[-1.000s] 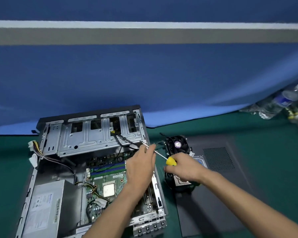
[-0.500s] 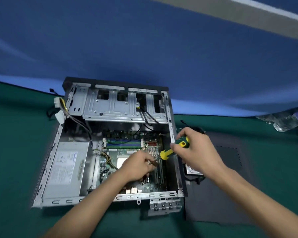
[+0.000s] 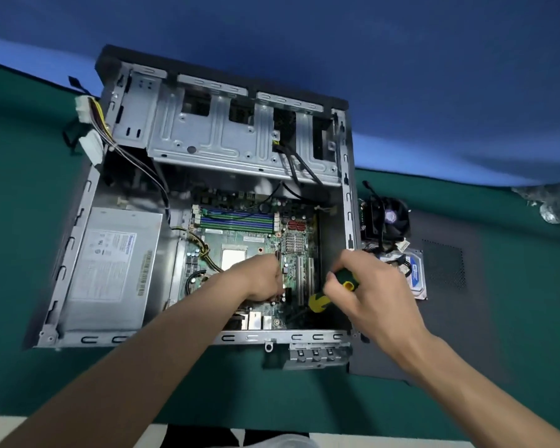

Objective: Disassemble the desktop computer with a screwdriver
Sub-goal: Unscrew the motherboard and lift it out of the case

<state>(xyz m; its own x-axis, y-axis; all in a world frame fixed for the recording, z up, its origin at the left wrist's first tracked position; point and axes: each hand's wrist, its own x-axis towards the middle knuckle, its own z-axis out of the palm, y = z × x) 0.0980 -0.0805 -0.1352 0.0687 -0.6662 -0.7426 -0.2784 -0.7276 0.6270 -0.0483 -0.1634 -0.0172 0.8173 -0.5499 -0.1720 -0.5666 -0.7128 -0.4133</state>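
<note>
The open desktop case lies flat on the green table, showing its motherboard, grey power supply and metal drive cage. My right hand grips the yellow-and-green screwdriver at the case's near right corner; its dark shaft slants down-left to the board's lower edge. My left hand is inside the case over the board's middle, beside the expansion slots, its fingers curled down towards the board. Whether they hold anything is hidden.
A removed cooler fan and a hard drive lie right of the case on the dark side panel. Loose power cables hang over the case's far left corner. Plastic bottles sit at the far right. A blue backdrop rises behind.
My view has tipped down and closer over the case. My right hand carried the screwdriver from the case's right wall down to the near right corner. My left hand stayed over the motherboard.
</note>
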